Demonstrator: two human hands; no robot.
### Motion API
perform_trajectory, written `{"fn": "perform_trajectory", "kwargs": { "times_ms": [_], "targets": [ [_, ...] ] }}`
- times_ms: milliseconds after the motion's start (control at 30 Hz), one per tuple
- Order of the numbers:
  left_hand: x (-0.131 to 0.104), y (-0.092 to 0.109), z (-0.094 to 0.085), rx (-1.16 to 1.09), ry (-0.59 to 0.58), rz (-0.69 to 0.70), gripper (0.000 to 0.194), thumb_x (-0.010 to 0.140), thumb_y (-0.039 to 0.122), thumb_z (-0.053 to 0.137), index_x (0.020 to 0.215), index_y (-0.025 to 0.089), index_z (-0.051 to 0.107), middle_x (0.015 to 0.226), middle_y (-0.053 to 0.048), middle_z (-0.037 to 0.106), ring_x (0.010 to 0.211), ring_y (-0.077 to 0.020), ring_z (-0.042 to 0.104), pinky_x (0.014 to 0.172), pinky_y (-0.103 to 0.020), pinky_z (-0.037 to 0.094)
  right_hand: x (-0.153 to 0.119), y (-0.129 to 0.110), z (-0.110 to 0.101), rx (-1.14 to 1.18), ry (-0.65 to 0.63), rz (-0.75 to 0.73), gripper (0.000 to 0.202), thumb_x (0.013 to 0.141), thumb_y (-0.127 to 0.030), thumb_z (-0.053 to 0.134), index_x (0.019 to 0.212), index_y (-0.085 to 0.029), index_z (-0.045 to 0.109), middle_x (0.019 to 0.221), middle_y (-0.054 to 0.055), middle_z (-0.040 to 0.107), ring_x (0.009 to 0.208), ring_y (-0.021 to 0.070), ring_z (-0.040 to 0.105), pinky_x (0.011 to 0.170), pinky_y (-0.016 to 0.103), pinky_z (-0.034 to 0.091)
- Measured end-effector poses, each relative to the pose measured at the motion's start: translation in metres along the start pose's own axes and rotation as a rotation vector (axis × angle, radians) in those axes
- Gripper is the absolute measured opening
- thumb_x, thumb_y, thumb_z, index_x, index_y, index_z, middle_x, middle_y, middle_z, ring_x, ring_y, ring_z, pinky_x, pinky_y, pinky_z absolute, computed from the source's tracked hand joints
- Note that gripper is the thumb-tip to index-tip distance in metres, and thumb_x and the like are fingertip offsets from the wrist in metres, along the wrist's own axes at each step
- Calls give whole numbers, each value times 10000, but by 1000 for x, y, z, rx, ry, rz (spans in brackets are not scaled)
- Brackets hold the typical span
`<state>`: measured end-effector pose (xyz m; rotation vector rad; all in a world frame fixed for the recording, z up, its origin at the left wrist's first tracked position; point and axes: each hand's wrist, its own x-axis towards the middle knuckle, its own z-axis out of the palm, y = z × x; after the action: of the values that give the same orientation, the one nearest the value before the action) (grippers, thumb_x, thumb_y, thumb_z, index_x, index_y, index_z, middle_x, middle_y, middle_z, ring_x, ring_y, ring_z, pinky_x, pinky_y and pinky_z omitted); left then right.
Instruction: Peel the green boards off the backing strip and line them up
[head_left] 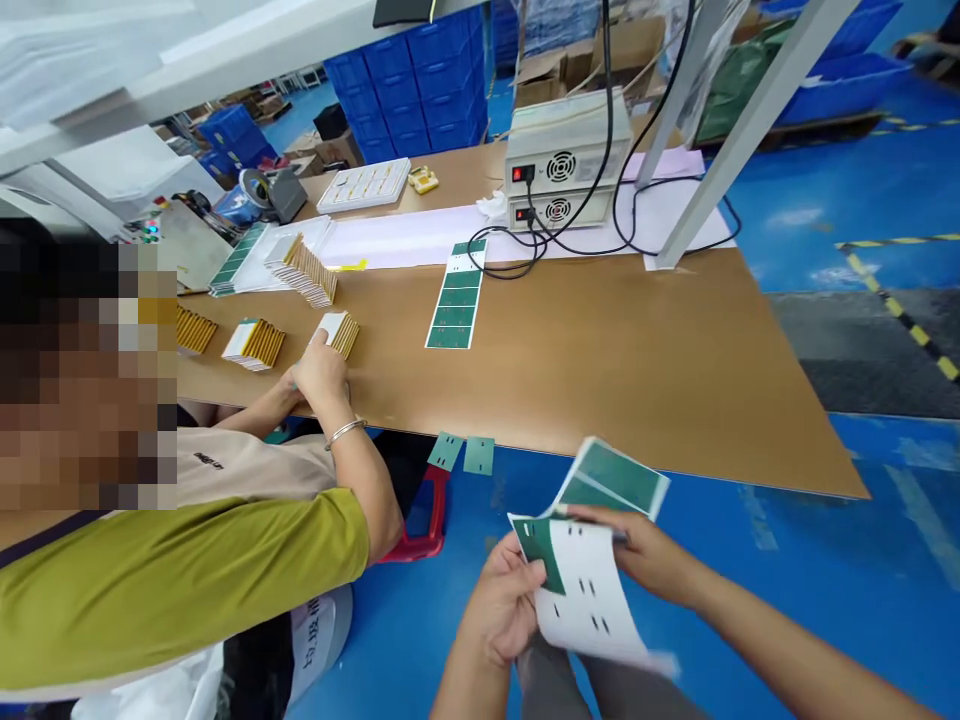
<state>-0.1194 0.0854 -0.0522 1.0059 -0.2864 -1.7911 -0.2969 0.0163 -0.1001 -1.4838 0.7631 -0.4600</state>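
A brown worktop [615, 350] stands on a blue floor [862, 560], with a strip of green labels [456, 298] and two grey boxes [564, 160] on it. Below its edge, the left hand [504, 605] and right hand [646, 552] each close their grip on a white sheet [585, 590], pinching it while a green label [619, 478] curls off its top. A co-worker's hand [321, 368] rests by a card stack [339, 332].

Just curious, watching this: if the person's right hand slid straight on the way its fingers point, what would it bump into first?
Probably the left hand: the right hand points left along the green-and-white sheet both hold. Depth is hard to judge.
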Motion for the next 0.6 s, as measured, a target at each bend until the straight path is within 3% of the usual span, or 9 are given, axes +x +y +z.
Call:
{"fn": "perform_trajectory", "kwargs": {
  "times_ms": [100, 167, 300, 433, 600],
  "targets": [
    [28, -3, -9, 85, 232, 104, 324, 513, 168, 733, 809, 133, 606, 780, -70, 663, 704, -193, 616, 688, -316, 465, 20, 15, 30, 376, -46, 191, 251, 656, -376, 549, 862, -294, 667, 879, 3, 665, 793, 278, 605, 736, 441, 471],
    [49, -5, -17, 169, 348, 161, 292, 499, 167, 738, 758, 128, 611, 745, -59, 663, 656, -168, 607, 655, -293, 461, 28, 25, 38, 515, 19, 273, 228, 617, -387, 589, 812, -301, 670, 850, -12, 671, 805, 276, 601, 747, 427, 463],
    [86, -9, -25, 329, 408, 229, 283, 500, 218, 727, 745, 119, 625, 740, -64, 656, 647, -152, 587, 636, -269, 441, 41, 44, 31, 515, 151, 353, 328, 560, -395, 640, 809, -184, 672, 834, 68, 671, 824, 296, 587, 744, 449, 450],
    [114, -5, -24, 379, 513, 233, 256, 502, 292, 703, 670, 125, 605, 655, -41, 629, 583, -136, 556, 590, -258, 421, 55, 53, 22, 530, 149, 314, 337, 560, -382, 652, 813, -159, 668, 843, 62, 671, 800, 271, 592, 768, 440, 444],
    [134, 2, -26, 466, 671, 208, 253, 523, 359, 668, 531, 148, 529, 492, 0, 533, 460, -109, 472, 480, -234, 354, 64, 46, 25, 623, 129, 344, 348, 575, -370, 653, 851, -158, 659, 860, 67, 669, 790, 264, 601, 777, 432, 444]
  ]
}}
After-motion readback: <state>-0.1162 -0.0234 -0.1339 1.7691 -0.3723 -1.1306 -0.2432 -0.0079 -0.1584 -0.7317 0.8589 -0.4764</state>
